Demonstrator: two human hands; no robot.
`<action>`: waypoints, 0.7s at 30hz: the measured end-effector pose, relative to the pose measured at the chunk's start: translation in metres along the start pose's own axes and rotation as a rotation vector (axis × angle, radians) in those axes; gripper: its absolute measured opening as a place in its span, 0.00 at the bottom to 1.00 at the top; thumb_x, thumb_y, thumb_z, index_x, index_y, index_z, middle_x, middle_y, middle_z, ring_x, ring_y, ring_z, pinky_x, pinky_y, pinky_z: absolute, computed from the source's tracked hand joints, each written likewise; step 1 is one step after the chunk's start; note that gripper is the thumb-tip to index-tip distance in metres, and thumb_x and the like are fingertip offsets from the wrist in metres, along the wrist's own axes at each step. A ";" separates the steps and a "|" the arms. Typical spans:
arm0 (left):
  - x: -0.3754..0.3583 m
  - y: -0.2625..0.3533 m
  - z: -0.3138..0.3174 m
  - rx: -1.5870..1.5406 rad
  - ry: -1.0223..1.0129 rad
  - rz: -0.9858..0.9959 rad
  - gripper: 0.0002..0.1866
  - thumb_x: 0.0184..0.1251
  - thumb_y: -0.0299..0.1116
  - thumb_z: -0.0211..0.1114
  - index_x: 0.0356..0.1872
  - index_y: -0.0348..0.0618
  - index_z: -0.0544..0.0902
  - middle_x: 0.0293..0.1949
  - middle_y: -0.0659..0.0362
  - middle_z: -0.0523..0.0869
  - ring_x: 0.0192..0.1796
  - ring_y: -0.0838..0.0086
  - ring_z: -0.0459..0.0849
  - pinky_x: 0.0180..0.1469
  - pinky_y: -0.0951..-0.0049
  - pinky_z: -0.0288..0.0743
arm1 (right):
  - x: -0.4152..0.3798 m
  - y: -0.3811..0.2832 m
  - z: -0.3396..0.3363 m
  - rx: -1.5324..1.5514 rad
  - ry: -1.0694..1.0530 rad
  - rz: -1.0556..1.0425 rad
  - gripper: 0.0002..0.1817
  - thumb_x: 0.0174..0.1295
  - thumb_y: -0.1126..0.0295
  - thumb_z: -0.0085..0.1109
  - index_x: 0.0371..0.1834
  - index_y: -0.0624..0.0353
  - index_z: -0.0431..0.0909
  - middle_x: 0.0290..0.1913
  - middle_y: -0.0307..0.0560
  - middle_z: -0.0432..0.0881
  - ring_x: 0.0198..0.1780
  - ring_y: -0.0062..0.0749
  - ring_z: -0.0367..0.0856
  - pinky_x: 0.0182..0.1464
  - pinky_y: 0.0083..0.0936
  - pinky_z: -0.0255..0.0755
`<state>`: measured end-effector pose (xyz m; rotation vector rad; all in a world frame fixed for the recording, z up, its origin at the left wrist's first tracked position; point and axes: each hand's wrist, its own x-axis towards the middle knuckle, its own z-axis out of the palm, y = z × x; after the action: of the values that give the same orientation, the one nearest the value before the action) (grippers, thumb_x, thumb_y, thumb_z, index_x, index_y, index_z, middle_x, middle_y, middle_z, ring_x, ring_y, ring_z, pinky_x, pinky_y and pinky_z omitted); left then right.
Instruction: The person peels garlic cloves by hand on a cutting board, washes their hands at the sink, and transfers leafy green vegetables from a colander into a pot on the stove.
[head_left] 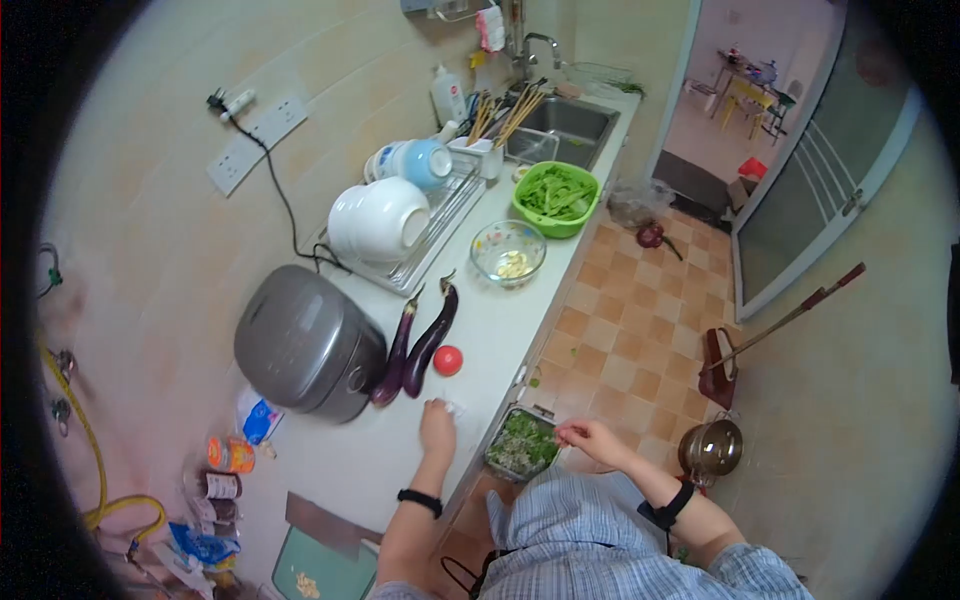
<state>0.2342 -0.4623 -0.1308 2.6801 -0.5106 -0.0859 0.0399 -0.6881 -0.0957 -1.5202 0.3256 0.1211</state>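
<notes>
My left hand [437, 420] rests on the white counter [500, 335] with its fingers closed on a small white crumpled piece of cloth or paper [455, 408]. Just beyond it lie a red tomato [448, 361] and two long purple eggplants [432, 345], beside the grey rice cooker [312, 340]. My right hand [592, 440] hovers at the right edge of a bin [492, 462] filled with green vegetable scraps [524, 442], in front of the counter. Its fingertips are pinched together; whatever is between them is too small to make out.
Along the counter stand a glass bowl [508, 253] with pale pieces, a green basket [557, 200] of leaves, a dish rack [445, 225] and the sink [585, 122]. A cleaver [330, 522] lies across a cutting board [320, 565]. A lidded pot [711, 447] and broom [790, 330] are at right.
</notes>
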 end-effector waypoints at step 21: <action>0.063 0.197 -0.036 -0.123 0.326 -0.098 0.16 0.50 0.20 0.54 0.44 0.35 0.71 0.45 0.48 0.73 0.50 0.57 0.70 0.55 0.65 0.61 | 0.020 0.038 -0.388 0.069 0.195 0.230 0.11 0.60 0.72 0.48 0.43 0.65 0.71 0.36 0.45 0.78 0.34 0.24 0.77 0.37 0.18 0.70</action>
<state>0.2306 -0.6388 -0.0177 2.5284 -0.2620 0.2781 -0.0040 -1.0730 -0.1446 -1.4252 0.6546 0.1421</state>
